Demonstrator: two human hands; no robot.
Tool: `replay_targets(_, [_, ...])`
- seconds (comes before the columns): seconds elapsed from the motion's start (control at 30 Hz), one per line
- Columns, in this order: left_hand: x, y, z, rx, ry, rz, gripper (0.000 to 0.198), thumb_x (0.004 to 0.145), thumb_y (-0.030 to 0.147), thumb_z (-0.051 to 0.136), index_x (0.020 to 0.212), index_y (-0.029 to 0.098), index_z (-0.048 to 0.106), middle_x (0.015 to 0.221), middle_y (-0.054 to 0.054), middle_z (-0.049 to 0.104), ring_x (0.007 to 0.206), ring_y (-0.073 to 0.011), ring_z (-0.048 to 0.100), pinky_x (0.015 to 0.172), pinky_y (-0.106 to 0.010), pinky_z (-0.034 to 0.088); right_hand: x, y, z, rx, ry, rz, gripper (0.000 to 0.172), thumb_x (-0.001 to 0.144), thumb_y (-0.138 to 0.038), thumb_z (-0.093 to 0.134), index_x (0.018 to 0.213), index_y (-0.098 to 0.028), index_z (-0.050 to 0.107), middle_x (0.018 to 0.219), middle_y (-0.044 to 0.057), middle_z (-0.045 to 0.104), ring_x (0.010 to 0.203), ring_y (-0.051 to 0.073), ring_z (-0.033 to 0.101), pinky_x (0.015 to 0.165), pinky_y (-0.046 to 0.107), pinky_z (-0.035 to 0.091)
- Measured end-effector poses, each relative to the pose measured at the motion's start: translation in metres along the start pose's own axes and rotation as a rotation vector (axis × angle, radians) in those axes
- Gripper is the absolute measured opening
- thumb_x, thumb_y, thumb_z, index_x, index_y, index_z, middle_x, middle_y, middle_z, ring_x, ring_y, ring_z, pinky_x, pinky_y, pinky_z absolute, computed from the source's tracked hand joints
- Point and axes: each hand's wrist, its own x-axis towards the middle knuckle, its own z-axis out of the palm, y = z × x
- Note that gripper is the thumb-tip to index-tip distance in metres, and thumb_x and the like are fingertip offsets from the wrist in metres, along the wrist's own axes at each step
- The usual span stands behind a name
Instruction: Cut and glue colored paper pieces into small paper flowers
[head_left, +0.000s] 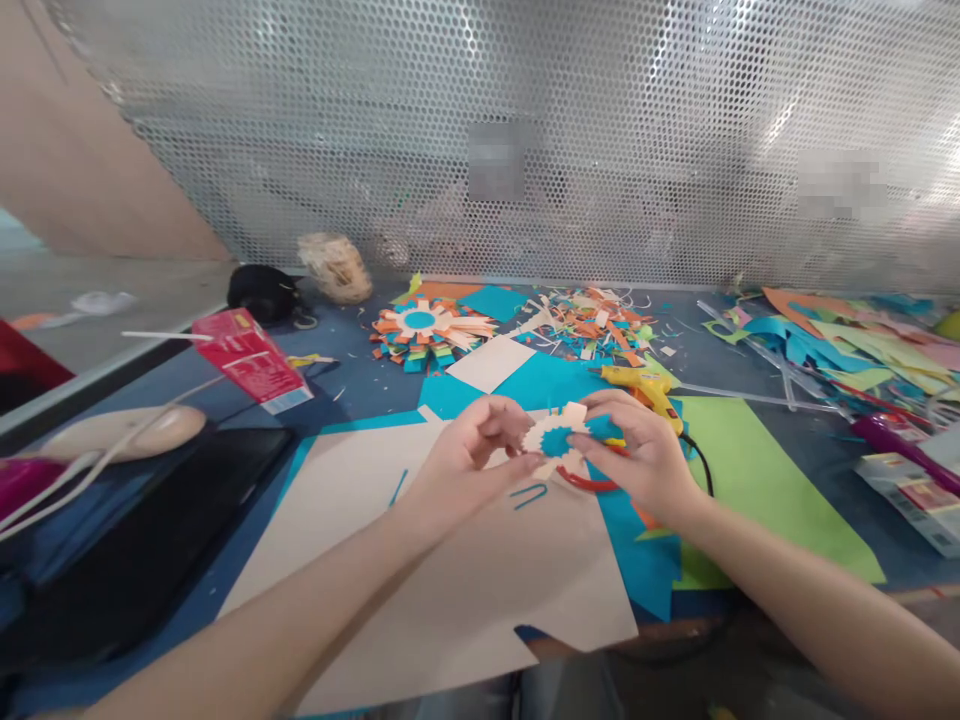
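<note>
A small paper flower (pixel 556 441), with a blue centre and a cream fringed rim, is held up between my two hands over a large cream sheet (pixel 450 590). My left hand (pixel 491 445) pinches its left edge between thumb and fingers. On the opposite side my right hand (pixel 637 450) grips it, thumb near the blue centre. Just below the hands lies a red curved piece (pixel 589 483), partly hidden, so its kind is unclear. A bent blue paper strip (pixel 531 492) rests on the cream sheet. Close behind my right hand is a yellow glue gun (pixel 645 388).
Finished-looking paper flowers (pixel 420 320) and a heap of paper scraps (pixel 600 325) lie at the back. Left are a red drink carton (pixel 251 360) with a straw, a computer mouse (pixel 127 432) and a black tablet-like slab (pixel 150 540). A green sheet (pixel 765 490) lies right, before a perforated metal panel (pixel 375 130).
</note>
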Motion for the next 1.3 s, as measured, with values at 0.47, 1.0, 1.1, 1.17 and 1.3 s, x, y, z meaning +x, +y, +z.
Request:
replay_targets(0.47, [0.005,-0.019,-0.014,0.615,-0.376,-0.003,0.038,0.079,0.024,0.053,0.117,0.022,0.047,0.086,-0.002,0.067,0.082,-0.0176,0.063,0.078,-0.03,0.046,0.009,0.026,-0.003,0.062,0.183,0.027,0.006,0.077,-0.025,0.059,0.078,-0.022,0.055,0.083,0.001,0.06,0.08,0.015,0.057,0.074,0.029,0.046])
replay_targets(1.0, [0.012,0.003,-0.014,-0.251,0.284,-0.16,0.034,0.056,0.023,0.078,0.084,0.018,0.059,0.066,0.003,0.063,0.062,-0.0089,0.057,0.058,-0.02,0.044,0.002,0.014,-0.002,0.24,-0.081,-0.068,0.006,0.079,-0.021,0.061,0.083,-0.023,0.057,0.084,0.002,0.059,0.079,0.014,0.058,0.069,0.026,0.049])
replay_targets(1.1, [0.009,0.005,-0.009,-0.296,0.318,-0.107,0.032,0.054,0.019,0.079,0.08,0.018,0.059,0.065,0.003,0.065,0.066,-0.0104,0.06,0.066,-0.022,0.048,0.001,0.011,-0.002,0.22,-0.133,-0.099,0.009,0.078,-0.016,0.062,0.083,-0.022,0.057,0.08,0.002,0.06,0.075,0.013,0.058,0.068,0.027,0.049])
replay_targets(1.17, [0.006,0.009,-0.007,-0.291,0.293,-0.073,0.03,0.056,0.017,0.077,0.079,0.018,0.058,0.064,0.003,0.066,0.064,-0.0108,0.061,0.064,-0.023,0.049,0.0,0.009,-0.002,0.177,-0.144,-0.182,0.012,0.078,-0.012,0.062,0.084,-0.021,0.059,0.078,0.002,0.062,0.075,0.014,0.058,0.068,0.028,0.049])
replay_targets(1.3, [-0.004,0.018,-0.005,-0.189,0.221,0.148,0.025,0.064,0.008,0.071,0.082,0.021,0.057,0.066,0.004,0.067,0.066,-0.0113,0.063,0.064,-0.024,0.05,0.001,0.003,-0.009,0.057,-0.179,-0.505,0.015,0.081,-0.009,0.055,0.093,-0.017,0.061,0.082,0.007,0.064,0.082,0.017,0.057,0.075,0.036,0.049])
